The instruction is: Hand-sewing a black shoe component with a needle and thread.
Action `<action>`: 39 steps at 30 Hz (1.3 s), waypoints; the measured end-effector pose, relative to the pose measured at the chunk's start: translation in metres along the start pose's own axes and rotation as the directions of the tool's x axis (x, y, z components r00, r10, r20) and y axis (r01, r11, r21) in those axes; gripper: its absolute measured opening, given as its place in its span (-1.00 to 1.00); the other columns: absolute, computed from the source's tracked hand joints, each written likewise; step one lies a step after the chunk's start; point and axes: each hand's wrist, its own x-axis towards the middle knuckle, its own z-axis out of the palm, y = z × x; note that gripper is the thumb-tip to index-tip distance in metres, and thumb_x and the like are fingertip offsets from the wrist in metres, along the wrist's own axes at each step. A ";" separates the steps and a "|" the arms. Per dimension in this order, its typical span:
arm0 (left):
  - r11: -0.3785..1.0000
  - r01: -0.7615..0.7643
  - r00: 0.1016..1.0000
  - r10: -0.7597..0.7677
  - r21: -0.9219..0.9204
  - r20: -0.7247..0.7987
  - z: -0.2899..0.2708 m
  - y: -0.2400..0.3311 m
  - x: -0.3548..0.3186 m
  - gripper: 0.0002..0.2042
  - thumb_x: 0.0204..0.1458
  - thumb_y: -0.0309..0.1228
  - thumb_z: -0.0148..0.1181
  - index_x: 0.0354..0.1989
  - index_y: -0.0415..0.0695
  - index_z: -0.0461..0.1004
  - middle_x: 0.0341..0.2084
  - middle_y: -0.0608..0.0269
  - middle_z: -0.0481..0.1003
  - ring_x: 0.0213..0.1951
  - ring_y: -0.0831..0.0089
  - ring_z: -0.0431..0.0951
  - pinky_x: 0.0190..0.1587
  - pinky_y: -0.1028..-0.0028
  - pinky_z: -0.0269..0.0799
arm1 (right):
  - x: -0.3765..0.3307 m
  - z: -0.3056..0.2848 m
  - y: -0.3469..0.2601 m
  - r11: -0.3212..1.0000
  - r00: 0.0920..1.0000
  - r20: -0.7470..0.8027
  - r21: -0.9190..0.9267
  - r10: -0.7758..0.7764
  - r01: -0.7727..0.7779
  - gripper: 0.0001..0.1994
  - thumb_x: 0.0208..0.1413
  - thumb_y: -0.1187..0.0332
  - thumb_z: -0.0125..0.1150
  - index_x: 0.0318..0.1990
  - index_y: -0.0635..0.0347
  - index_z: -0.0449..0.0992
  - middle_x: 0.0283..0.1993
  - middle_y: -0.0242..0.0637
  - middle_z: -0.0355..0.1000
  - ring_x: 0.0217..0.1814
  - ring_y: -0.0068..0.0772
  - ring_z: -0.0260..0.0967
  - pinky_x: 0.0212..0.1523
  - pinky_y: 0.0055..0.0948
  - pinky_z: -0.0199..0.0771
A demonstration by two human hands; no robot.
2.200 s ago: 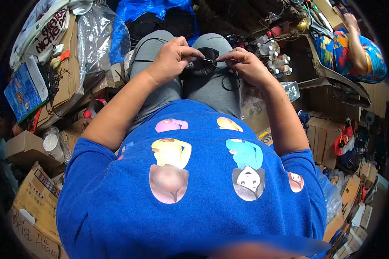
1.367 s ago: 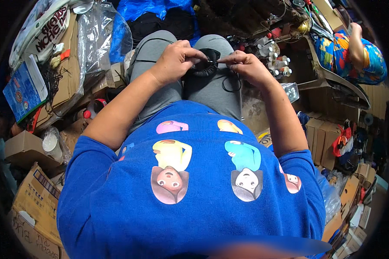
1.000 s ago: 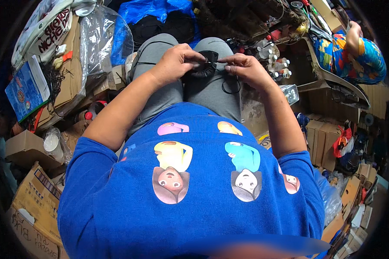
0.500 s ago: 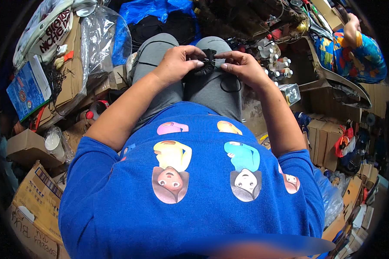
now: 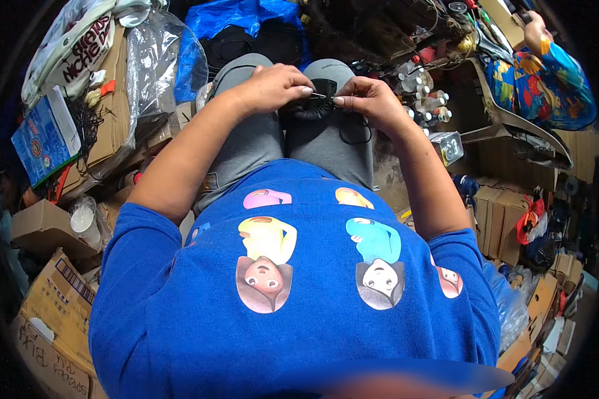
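Observation:
A small black cloth piece (image 5: 324, 87) with a gathered, ribbed lower edge lies over my knees. On its left side my left hand (image 5: 273, 88) is closed in a pinch on a thin, shiny needle-like piece (image 5: 319, 95), which crosses the black cloth. My right hand (image 5: 371, 103) pinches with thumb and forefinger close to the other end of that thin piece; what sits between those fingertips is too small to make out. A thin black cord (image 5: 357, 138) loops below my right hand onto the grey trousers (image 5: 253, 149).
Clear plastic bottles (image 5: 427, 100) stand to the right of my knees. Farther right, a person in a colourful sleeve (image 5: 546, 86) is beside a curved grey panel (image 5: 536, 136). Cardboard boxes (image 5: 50, 229) and a blue booklet (image 5: 43, 139) are at left. A blue plastic sheet (image 5: 246, 14) lies ahead.
My right fingers have come in from the cloth's right side toward the thin piece. My left hand has turned slightly, fingers more closed. The other person's hand has shifted a little upward.

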 end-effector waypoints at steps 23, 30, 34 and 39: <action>0.753 0.092 0.994 -0.029 -0.652 0.107 -0.004 -0.007 -0.006 -0.84 -0.15 -0.42 0.29 -0.39 -0.19 0.52 -0.41 0.25 0.43 -0.24 0.41 0.43 -0.14 0.49 0.30 | 0.005 -0.004 0.019 0.999 1.000 -0.019 0.050 -0.010 0.011 -0.84 -0.09 0.36 0.36 -0.47 0.20 0.49 -0.54 -0.54 0.36 -0.51 -0.73 0.21 -0.49 -0.67 0.18; 0.946 -0.308 0.905 0.260 -0.098 -0.338 -0.012 0.016 -0.019 -0.88 -0.22 -0.47 0.31 -0.46 -0.14 0.52 -0.47 0.23 0.42 -0.39 0.34 0.47 -0.29 0.47 0.37 | 0.006 -0.003 0.017 0.996 1.000 0.009 0.089 0.022 -0.022 -0.86 -0.07 0.38 0.34 -0.46 0.19 0.49 -0.53 -0.54 0.37 -0.50 -0.74 0.21 -0.49 -0.68 0.17; 0.967 -0.254 0.852 0.234 0.022 -0.468 -0.007 0.027 0.010 -0.85 -0.24 -0.45 0.33 -0.49 -0.14 0.49 -0.48 0.20 0.42 -0.41 0.28 0.49 -0.34 0.45 0.38 | 0.008 -0.001 0.014 0.996 1.000 -0.006 0.091 0.012 -0.011 -0.87 -0.06 0.38 0.34 -0.46 0.18 0.50 -0.52 -0.53 0.38 -0.50 -0.74 0.22 -0.50 -0.68 0.17; 0.985 -0.136 0.856 0.169 0.102 -0.488 0.005 0.032 0.000 -0.83 -0.22 -0.34 0.32 -0.48 -0.08 0.46 -0.42 0.29 0.42 -0.32 0.27 0.45 -0.25 0.30 0.24 | 0.002 0.000 0.001 0.989 0.994 0.045 0.109 0.098 -0.102 -0.83 -0.08 0.36 0.35 -0.48 0.16 0.45 -0.51 -0.58 0.33 -0.44 -0.76 0.18 -0.39 -0.67 0.17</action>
